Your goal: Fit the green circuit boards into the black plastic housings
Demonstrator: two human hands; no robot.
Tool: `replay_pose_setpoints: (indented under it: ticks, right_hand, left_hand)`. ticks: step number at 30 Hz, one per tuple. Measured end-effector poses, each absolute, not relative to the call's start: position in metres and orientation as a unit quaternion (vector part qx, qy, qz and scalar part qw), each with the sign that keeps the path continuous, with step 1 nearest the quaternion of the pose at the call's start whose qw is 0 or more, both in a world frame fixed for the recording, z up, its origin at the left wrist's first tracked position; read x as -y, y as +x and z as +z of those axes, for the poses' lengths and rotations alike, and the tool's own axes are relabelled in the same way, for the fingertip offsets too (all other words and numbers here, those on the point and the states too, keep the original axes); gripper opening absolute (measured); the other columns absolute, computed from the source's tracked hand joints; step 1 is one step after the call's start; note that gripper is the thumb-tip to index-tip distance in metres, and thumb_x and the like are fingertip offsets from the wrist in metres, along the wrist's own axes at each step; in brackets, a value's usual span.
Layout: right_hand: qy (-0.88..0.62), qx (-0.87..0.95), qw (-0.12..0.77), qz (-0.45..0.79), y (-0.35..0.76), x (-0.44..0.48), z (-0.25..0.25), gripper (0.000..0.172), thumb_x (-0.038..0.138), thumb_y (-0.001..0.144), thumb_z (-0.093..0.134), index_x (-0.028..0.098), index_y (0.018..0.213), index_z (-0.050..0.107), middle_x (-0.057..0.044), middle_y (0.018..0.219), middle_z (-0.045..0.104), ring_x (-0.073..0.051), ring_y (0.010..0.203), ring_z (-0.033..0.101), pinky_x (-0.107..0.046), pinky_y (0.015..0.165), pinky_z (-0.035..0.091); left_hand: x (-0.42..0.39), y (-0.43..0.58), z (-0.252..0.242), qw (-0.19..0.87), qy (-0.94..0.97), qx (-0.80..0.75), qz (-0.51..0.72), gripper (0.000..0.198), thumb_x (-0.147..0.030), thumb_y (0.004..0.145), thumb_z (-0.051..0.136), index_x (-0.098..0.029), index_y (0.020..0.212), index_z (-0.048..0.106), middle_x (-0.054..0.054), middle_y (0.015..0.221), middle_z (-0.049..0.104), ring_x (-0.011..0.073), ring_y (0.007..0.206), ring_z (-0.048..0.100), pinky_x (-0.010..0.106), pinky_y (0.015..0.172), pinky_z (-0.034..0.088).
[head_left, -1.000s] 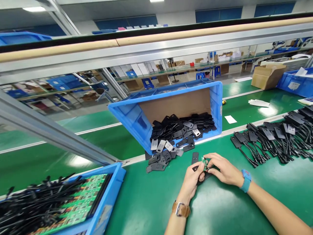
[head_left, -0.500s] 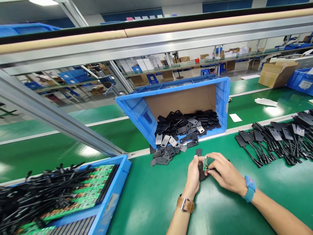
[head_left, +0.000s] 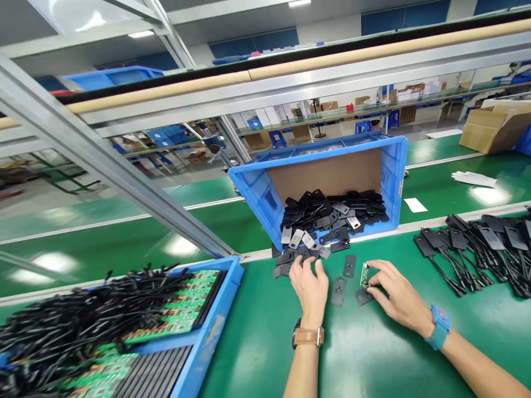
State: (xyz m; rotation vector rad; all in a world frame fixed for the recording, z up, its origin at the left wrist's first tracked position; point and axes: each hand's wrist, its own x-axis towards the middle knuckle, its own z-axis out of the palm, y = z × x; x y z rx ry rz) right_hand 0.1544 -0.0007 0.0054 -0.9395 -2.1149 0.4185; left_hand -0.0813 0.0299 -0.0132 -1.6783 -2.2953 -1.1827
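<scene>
My left hand (head_left: 309,284) reaches toward the loose black plastic cover plates (head_left: 286,258) spilling from the tipped blue crate (head_left: 401,182). Its fingers are spread, the tips overlapping the pile; whether they touch a plate I cannot tell. My right hand (head_left: 394,293) pinches a small green circuit board (head_left: 365,275) on edge between thumb and fingers. Under that board a black cover piece (head_left: 364,298) lies on the green table. Between the hands are two more plates, a dark one (head_left: 349,266) and a greyer one (head_left: 338,291) nearer me.
A blue bin (head_left: 215,326) at left holds green boards with black cables (head_left: 95,309). Cabled black housings (head_left: 477,254) lie in a row at right. Beyond are a white paper (head_left: 415,205), a white glove (head_left: 473,178) and a cardboard box (head_left: 493,130). A metal post (head_left: 136,182) slants at left.
My left hand has left the circuit board and moved left to the pile of plates. A black piece now lies on the table. My right hand still holds the board. The view has shifted left.
</scene>
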Motion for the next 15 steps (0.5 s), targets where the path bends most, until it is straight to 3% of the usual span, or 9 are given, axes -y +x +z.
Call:
replay_pose_setpoints:
  ticks: [6,9,12,15]
  right_hand:
    - [-0.369,0.833,0.373,0.175,0.153,0.002,0.003,0.007,0.019,0.096,0.051,0.024,0.094,0.057,-0.012,0.124,0.061,-0.03,0.129,0.049,-0.049,0.094,0.052]
    - [-0.364,0.839,0.36,0.183,0.154,0.002,-0.003,0.007,0.022,0.097,0.05,0.025,0.095,0.056,-0.011,0.124,0.06,-0.03,0.131,0.046,-0.05,0.096,0.051]
    - [-0.356,0.847,0.353,0.18,0.157,0.001,-0.013,0.006,0.025,0.097,0.052,0.027,0.096,0.057,-0.011,0.123,0.061,-0.03,0.133,0.045,-0.051,0.097,0.051]
    - [-0.349,0.852,0.354,0.163,0.16,-0.003,-0.026,0.004,0.029,0.095,0.054,0.029,0.096,0.058,-0.011,0.123,0.061,-0.031,0.134,0.044,-0.052,0.098,0.051]
  left_hand:
    - [-0.035,-0.093,-0.027,0.037,-0.471,0.821,-0.32,0.035,-0.034,0.093,0.049,-0.011,0.116,0.061,0.027,0.147,0.035,0.042,0.143,0.026,0.06,0.108,0.029]
    - [-0.032,-0.09,-0.028,0.012,-0.472,0.826,-0.308,0.036,-0.032,0.093,0.047,-0.01,0.119,0.057,0.028,0.143,0.042,0.0401,0.139,0.033,0.059,0.107,0.03]
    - [-0.028,-0.086,-0.025,0.008,-0.483,0.809,-0.334,0.032,-0.031,0.094,0.045,-0.013,0.118,0.057,0.021,0.13,0.054,0.0335,0.129,0.046,0.05,0.104,0.036]
    - [-0.025,-0.086,-0.022,0.021,-0.473,0.8,-0.368,0.029,-0.03,0.094,0.046,-0.015,0.116,0.057,0.018,0.125,0.056,0.0305,0.124,0.05,0.046,0.1,0.038]
